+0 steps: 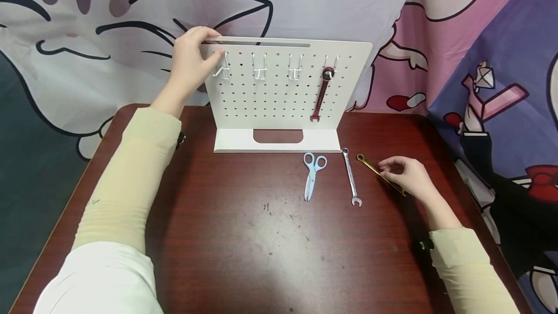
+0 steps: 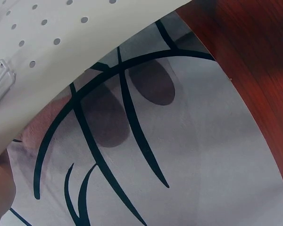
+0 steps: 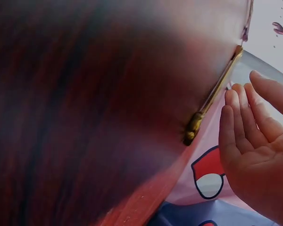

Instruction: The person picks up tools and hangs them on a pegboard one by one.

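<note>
My left hand (image 1: 192,59) grips the upper left corner of a white pegboard (image 1: 274,121), thumb on the front and fingers over the top edge. At the right of the table, my right hand (image 1: 411,177) hovers by a gold combination wrench (image 1: 371,166), its fingers loosely bent. In the right wrist view a gap shows between those fingers (image 3: 245,117) and the gold wrench (image 3: 219,84), which lies on the table. Left of it lie a silver combination wrench (image 1: 350,177) and light blue scissors (image 1: 310,180). A dark red wrench (image 1: 321,95) hangs from the pegboard's rightmost hook.
Three white double hooks, among them the middle one (image 1: 260,72), carry nothing. The pegboard's flat base (image 1: 233,141) stands near the back of the brown table (image 1: 244,236). Cartoon-printed cloth (image 1: 331,4) hangs behind and at the right.
</note>
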Tool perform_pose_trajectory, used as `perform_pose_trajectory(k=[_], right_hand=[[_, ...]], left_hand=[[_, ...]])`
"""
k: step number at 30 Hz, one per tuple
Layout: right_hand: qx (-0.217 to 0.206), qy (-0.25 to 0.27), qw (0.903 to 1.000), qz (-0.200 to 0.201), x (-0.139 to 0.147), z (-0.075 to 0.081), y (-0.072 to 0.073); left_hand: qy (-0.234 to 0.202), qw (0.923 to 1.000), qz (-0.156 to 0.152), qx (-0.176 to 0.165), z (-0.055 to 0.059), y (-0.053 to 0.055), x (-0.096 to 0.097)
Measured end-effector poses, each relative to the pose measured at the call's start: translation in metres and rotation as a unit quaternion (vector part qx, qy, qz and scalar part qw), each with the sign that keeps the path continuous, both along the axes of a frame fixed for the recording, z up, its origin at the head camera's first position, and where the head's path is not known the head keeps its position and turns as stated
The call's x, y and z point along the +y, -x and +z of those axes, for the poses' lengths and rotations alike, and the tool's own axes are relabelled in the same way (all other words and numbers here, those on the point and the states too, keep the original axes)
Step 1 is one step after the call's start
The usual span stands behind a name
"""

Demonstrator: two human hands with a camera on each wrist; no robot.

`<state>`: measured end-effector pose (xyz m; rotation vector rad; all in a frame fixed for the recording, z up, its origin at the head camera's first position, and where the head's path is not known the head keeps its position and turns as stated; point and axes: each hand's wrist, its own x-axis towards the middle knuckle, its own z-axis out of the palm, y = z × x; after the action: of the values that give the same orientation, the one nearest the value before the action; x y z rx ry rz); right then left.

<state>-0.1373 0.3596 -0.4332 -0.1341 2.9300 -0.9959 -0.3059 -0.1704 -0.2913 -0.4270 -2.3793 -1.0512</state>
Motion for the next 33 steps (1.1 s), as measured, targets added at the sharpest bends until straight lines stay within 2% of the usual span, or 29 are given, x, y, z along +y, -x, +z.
perform_pose_trajectory(k=[8, 16, 33], right_hand=[[-0.029, 0.003, 0.9994, 0.019, 0.006, -0.006, 0.004], [-0.049, -0.004, 0.9987, 0.015, 0.008, -0.010, 0.009], [-0.042, -0.025, 0.9987, 0.010, 0.004, -0.015, 0.015]], left_hand=[[0.002, 1.0000, 0.000, 0.004, 0.001, 0.000, 0.000], [0.003, 1.0000, -0.001, 0.005, 0.002, 0.000, 0.000], [-0.005, 1.0000, -0.005, 0.003, 0.000, 0.000, 0.000]])
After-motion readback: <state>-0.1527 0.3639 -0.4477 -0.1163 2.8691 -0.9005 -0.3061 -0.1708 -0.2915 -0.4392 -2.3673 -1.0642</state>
